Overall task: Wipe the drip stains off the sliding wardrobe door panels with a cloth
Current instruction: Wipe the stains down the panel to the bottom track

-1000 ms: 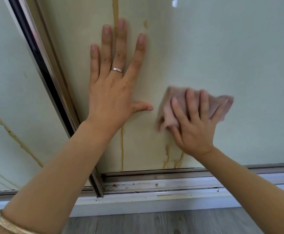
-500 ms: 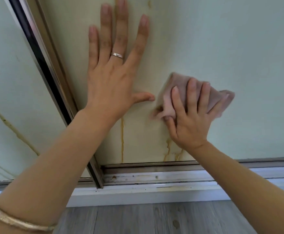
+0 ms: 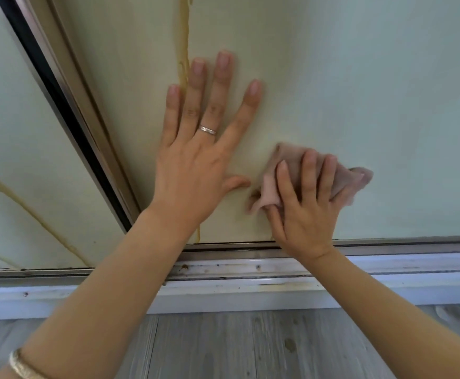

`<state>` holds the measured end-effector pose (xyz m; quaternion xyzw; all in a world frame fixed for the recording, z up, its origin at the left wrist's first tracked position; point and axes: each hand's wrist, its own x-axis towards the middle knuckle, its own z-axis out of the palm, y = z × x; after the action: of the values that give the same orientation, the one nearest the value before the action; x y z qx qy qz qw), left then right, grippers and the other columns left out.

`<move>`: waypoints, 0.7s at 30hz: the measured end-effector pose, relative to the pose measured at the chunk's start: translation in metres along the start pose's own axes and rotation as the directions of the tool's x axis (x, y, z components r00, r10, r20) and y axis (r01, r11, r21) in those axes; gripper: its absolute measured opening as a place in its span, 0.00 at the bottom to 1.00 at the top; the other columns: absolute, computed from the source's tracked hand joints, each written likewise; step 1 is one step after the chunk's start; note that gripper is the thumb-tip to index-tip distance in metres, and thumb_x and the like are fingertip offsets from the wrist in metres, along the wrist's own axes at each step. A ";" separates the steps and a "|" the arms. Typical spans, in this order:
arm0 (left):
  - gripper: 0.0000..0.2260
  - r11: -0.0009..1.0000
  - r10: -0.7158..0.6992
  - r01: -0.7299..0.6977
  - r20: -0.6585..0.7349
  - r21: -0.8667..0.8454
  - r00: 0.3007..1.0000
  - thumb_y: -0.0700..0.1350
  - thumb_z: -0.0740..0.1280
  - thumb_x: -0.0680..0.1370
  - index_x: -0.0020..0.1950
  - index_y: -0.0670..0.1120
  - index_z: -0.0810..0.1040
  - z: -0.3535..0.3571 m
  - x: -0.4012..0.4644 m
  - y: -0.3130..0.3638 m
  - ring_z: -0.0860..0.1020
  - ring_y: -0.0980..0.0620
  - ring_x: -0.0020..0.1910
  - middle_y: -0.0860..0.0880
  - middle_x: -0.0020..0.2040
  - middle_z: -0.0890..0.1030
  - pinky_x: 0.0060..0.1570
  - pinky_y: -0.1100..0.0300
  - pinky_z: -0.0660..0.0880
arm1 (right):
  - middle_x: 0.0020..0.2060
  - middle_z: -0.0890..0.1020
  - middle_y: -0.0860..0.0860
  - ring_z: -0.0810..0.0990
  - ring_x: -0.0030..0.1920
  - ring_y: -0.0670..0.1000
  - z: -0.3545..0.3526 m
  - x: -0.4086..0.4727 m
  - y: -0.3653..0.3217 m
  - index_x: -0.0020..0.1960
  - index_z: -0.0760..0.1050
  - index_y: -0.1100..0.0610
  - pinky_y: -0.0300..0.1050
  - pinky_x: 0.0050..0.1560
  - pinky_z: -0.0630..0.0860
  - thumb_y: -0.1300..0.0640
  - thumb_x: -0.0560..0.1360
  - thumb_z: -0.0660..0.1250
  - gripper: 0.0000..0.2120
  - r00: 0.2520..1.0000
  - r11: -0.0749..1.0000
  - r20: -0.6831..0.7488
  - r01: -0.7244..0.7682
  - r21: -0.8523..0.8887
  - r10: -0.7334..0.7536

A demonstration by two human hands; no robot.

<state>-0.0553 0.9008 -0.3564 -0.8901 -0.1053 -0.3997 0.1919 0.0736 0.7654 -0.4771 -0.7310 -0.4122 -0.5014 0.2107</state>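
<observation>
Setting: pale green sliding wardrobe door panel (image 3: 360,77), seen from above and close; bottom track (image 3: 250,268) and grey wood-look floor (image 3: 237,346) below it.
Left hand: left hand (image 3: 196,165) lies flat on the panel, fingers straight and spread, holding nothing; ring (image 3: 207,130) on one finger, bracelet (image 3: 23,365) at the wrist. It bears on the panel, apparently as a brace.
Right hand: right hand (image 3: 305,212) presses the pink cloth (image 3: 286,165) against the panel, fingers spread over it, thumb curled round its lower left corner.
Cloth position: low on the panel, just right of the left thumb, near the bottom rail.
Change: half a second ago the cloth sat higher, with short brown runs visible under the right wrist. Now the hand and cloth have come down over that spot, and only a trace shows at the wrist edge. Camera view has also dropped.
Reading: stroke is working the lower runs; whether they are lifted cannot be told while the hand covers them.
Remaining: long drip stain (image 3: 184,45) above the left hand, its tail (image 3: 198,235) at the rail, and streaks on the neighbouring panel (image 3: 26,209) are untouched.
</observation>
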 end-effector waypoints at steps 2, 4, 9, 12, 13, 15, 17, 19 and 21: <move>0.54 1.000 0.003 -0.003 -0.016 0.010 1.000 0.66 0.72 0.58 0.77 0.47 0.53 0.001 0.000 0.000 0.50 0.36 0.71 0.37 0.74 0.55 0.72 0.48 0.40 | 0.78 0.38 0.50 0.38 0.77 0.55 0.003 0.016 -0.005 0.79 0.43 0.48 0.73 0.69 0.42 0.43 0.81 0.49 0.30 0.999 1.000 -0.032 -0.013 -0.011 0.012; 0.55 1.000 0.004 -0.004 -0.005 0.007 1.000 0.65 0.73 0.58 0.77 0.47 0.52 0.000 0.001 0.001 0.49 0.36 0.72 0.37 0.74 0.55 0.72 0.48 0.39 | 0.78 0.39 0.50 0.39 0.78 0.56 0.005 0.000 0.001 0.79 0.43 0.48 0.75 0.65 0.53 0.43 0.82 0.48 0.29 0.998 0.998 0.011 0.060 0.004 -0.060; 0.58 1.000 -0.016 0.016 0.018 0.003 1.000 0.62 0.76 0.54 0.77 0.47 0.52 -0.005 0.001 0.004 0.48 0.37 0.72 0.37 0.74 0.54 0.72 0.48 0.39 | 0.79 0.42 0.50 0.41 0.78 0.56 -0.011 -0.057 0.031 0.79 0.43 0.47 0.79 0.55 0.66 0.44 0.83 0.45 0.27 0.974 0.994 0.203 0.105 -0.023 -0.098; 0.57 1.000 -0.022 0.022 0.011 0.008 1.000 0.63 0.75 0.55 0.77 0.47 0.52 -0.004 0.001 0.004 0.49 0.37 0.72 0.37 0.75 0.55 0.72 0.48 0.40 | 0.78 0.41 0.51 0.40 0.78 0.57 -0.004 -0.022 0.012 0.79 0.43 0.48 0.76 0.59 0.62 0.43 0.83 0.47 0.28 0.992 0.999 0.114 0.049 0.009 -0.049; 0.57 1.000 -0.023 0.023 0.009 0.014 1.000 0.63 0.74 0.55 0.77 0.47 0.52 -0.004 0.001 0.003 0.49 0.37 0.72 0.36 0.75 0.55 0.72 0.48 0.40 | 0.78 0.41 0.51 0.39 0.78 0.56 0.000 -0.013 0.007 0.79 0.44 0.48 0.75 0.60 0.60 0.43 0.83 0.47 0.28 0.994 0.998 0.090 0.053 0.021 -0.055; 0.57 1.000 -0.018 0.018 0.014 0.022 1.000 0.64 0.74 0.55 0.77 0.47 0.52 -0.005 0.002 0.003 0.49 0.36 0.72 0.36 0.74 0.55 0.72 0.48 0.40 | 0.79 0.42 0.51 0.41 0.78 0.56 0.008 -0.017 0.010 0.79 0.45 0.48 0.72 0.58 0.62 0.44 0.83 0.47 0.27 0.988 0.992 0.086 0.127 0.013 -0.127; 0.57 1.000 -0.014 0.014 0.010 0.025 1.000 0.63 0.75 0.55 0.76 0.46 0.53 -0.005 0.002 0.003 0.49 0.36 0.72 0.36 0.74 0.55 0.72 0.49 0.39 | 0.79 0.44 0.50 0.43 0.78 0.55 0.006 -0.046 0.030 0.79 0.46 0.47 0.69 0.58 0.64 0.46 0.83 0.48 0.26 0.959 0.970 0.144 0.244 0.005 -0.242; 0.57 0.999 -0.021 0.020 0.006 0.029 1.000 0.63 0.75 0.54 0.76 0.46 0.53 -0.005 0.001 0.004 0.49 0.36 0.72 0.36 0.74 0.56 0.72 0.48 0.39 | 0.79 0.45 0.49 0.44 0.78 0.55 -0.001 -0.072 0.053 0.79 0.46 0.47 0.68 0.59 0.62 0.48 0.84 0.47 0.25 0.917 0.940 0.219 0.342 -0.007 -0.332; 0.58 0.999 -0.028 0.028 0.009 0.029 1.000 0.63 0.76 0.53 0.76 0.46 0.53 -0.005 0.001 0.006 0.50 0.35 0.72 0.35 0.74 0.56 0.72 0.48 0.40 | 0.79 0.45 0.49 0.44 0.78 0.56 -0.006 -0.079 0.062 0.79 0.46 0.48 0.70 0.61 0.60 0.50 0.83 0.48 0.26 0.909 0.935 0.248 0.354 -0.036 -0.335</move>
<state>-0.0554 0.8932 -0.3541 -0.8876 -0.1245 -0.3966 0.1985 0.1080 0.6948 -0.5400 -0.7095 -0.5363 -0.4556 0.0384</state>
